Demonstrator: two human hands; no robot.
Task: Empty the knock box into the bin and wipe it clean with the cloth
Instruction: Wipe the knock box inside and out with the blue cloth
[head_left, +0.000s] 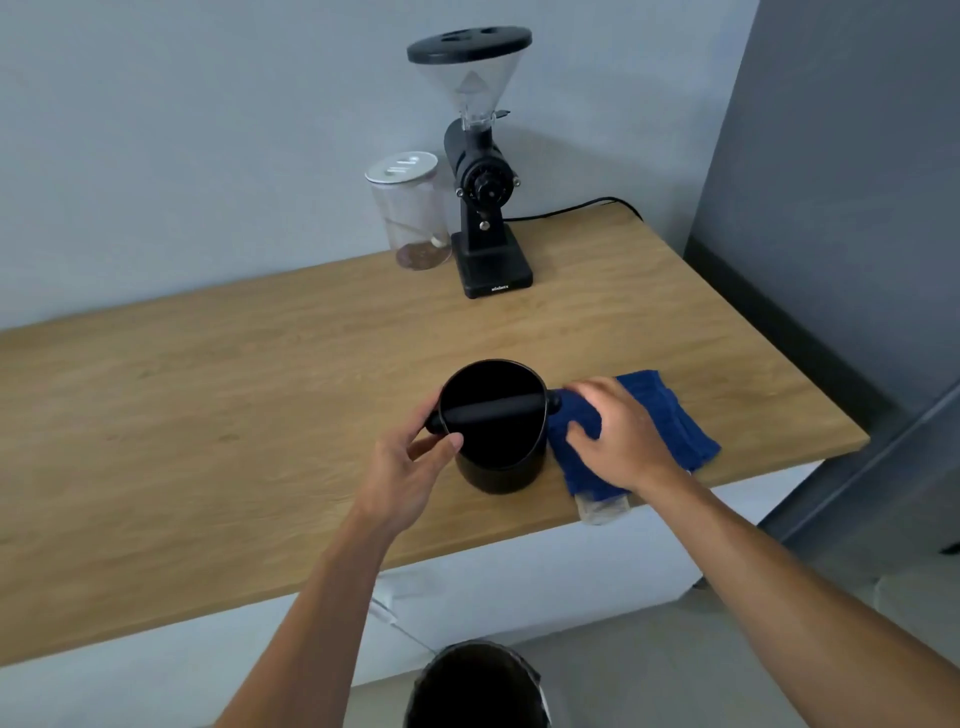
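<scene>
A black round knock box (498, 467) with a bar across its top stands upright on the wooden counter (208, 415) near the front edge. My left hand (410, 467) grips its left rim beside the end of the bar. A folded blue cloth (660, 410) lies right of the box, touching it. My right hand (618, 431) rests on the cloth with fingers curled into its left part. A bin (478, 686) lined with a dark bag stands on the floor below the counter edge, between my forearms. The box's inside looks dark; I cannot make out its contents.
A black coffee grinder (483, 208) with a clear hopper stands at the back of the counter by the wall, its cable running right. A clear jar (415, 213) with a white lid is just left of it. A grey wall (831, 156) rises on the right.
</scene>
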